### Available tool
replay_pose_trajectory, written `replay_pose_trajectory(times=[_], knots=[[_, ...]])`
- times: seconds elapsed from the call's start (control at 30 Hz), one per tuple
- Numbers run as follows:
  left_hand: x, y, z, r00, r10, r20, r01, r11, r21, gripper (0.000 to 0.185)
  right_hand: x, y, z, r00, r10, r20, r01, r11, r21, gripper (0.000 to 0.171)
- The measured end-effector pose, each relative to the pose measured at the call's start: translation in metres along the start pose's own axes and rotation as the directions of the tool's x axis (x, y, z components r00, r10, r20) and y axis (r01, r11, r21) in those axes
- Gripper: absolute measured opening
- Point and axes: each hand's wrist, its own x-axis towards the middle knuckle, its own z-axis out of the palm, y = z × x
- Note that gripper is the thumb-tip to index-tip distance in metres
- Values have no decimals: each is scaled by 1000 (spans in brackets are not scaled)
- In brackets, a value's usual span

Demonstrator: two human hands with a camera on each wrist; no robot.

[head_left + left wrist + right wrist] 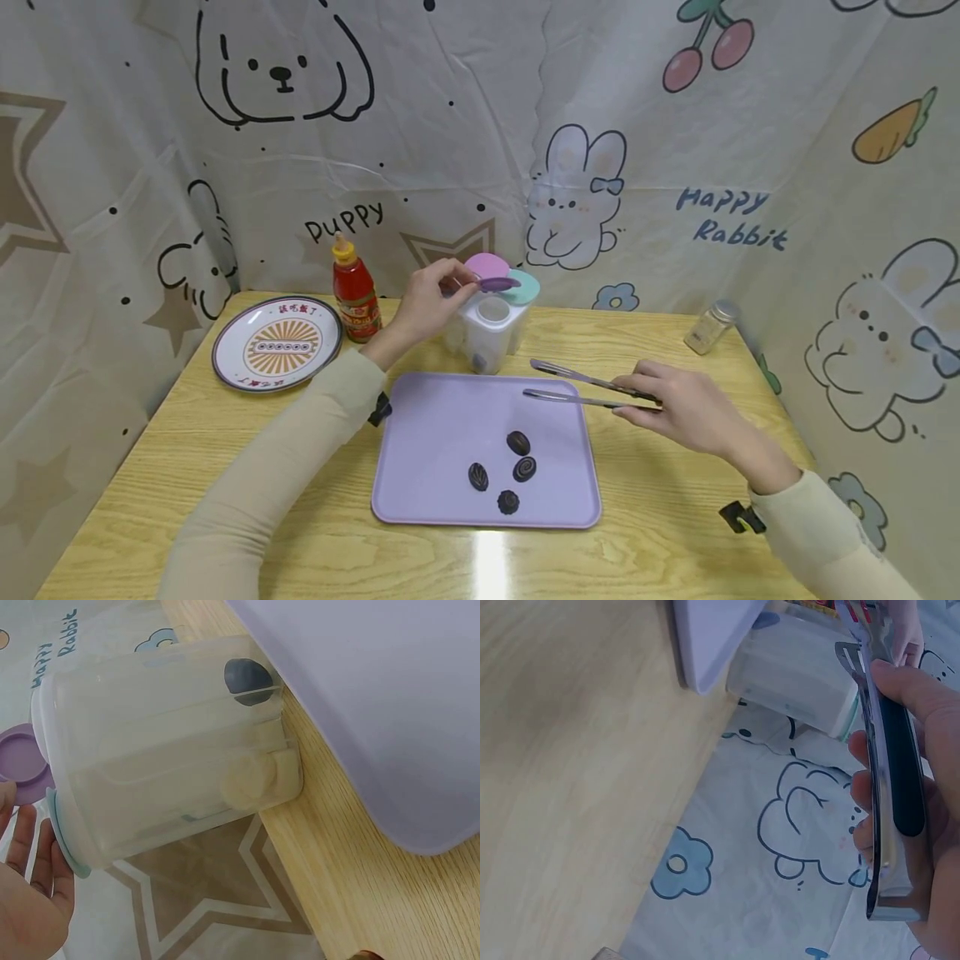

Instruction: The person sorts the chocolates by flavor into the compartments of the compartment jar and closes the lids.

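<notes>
Centrally on the pale wooden table (675, 517) lies a flat lilac plastic tray (450, 417) bearing four small dark chocolates (518, 442). Just behind it stands a clear plastic compartment container (491, 333), whose purple round lid (498, 284) the left hand (427, 300) pinches. Beside the tray, the right hand (678, 404) grips metal tongs (577, 388), arms apart.

Four chocolates (512, 472) lie on the tray (435, 417), canister (491, 333) behind.
</notes>
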Motion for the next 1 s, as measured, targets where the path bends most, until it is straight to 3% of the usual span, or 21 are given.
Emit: replay_pose_trajectory(times=[0.5,1.0], knots=[[-1,1,0,1000,-11,0,11,1000,4,11,-19,-16,30,997,-69,34,67,996,63,24],[-1,1,1,1000,-14,-3,14,1000,3,11,-23,-20,43,994,-54,94,44,993,105,24]])
